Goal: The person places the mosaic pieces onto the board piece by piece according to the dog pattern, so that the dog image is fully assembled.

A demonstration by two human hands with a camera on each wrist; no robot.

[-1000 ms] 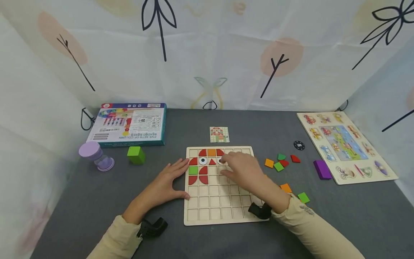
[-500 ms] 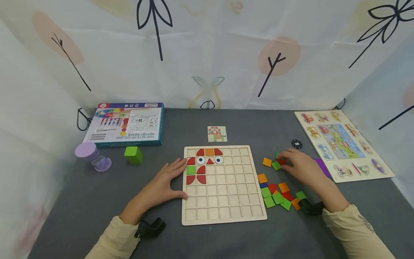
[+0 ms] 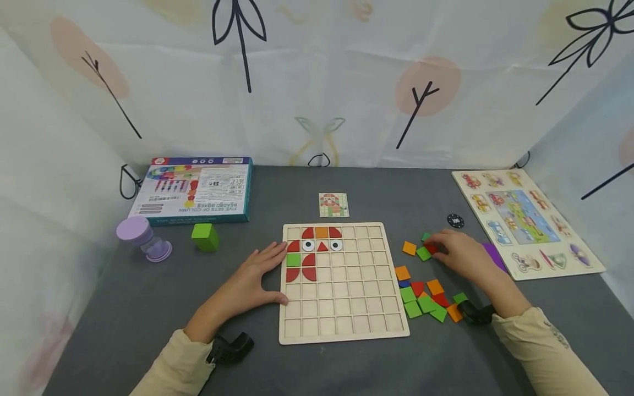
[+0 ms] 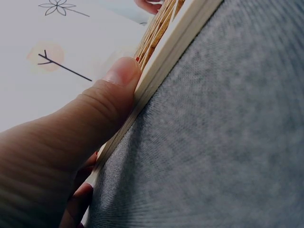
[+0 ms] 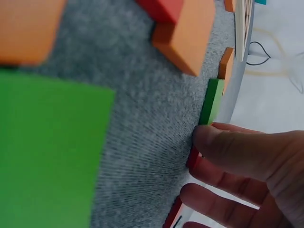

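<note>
Right hand [image 3: 453, 252] has swung off the gridded board [image 3: 358, 290] to the loose pieces right of center – hovered over the grid a second ago.

Board's in the middle of the frame, so it lies left of that grip; box [image 3: 198, 190] upper left reads "FIVE SETS OF COLUMN" and "BEADED BOXES", rest too small for me. Left hand [image 3: 255, 280] sits along the board's left edge, fingers straight and spread, touching it but not wrapped round anything. Right hand's thumb and finger look pinched on a red piece [image 3: 431, 249] just beside a green square [image 3: 424, 253] – right hand's clearly the nearer one, but too much is covered to tell its long axis. Black chip [image 3: 455, 221] above it looks like "100".
</note>
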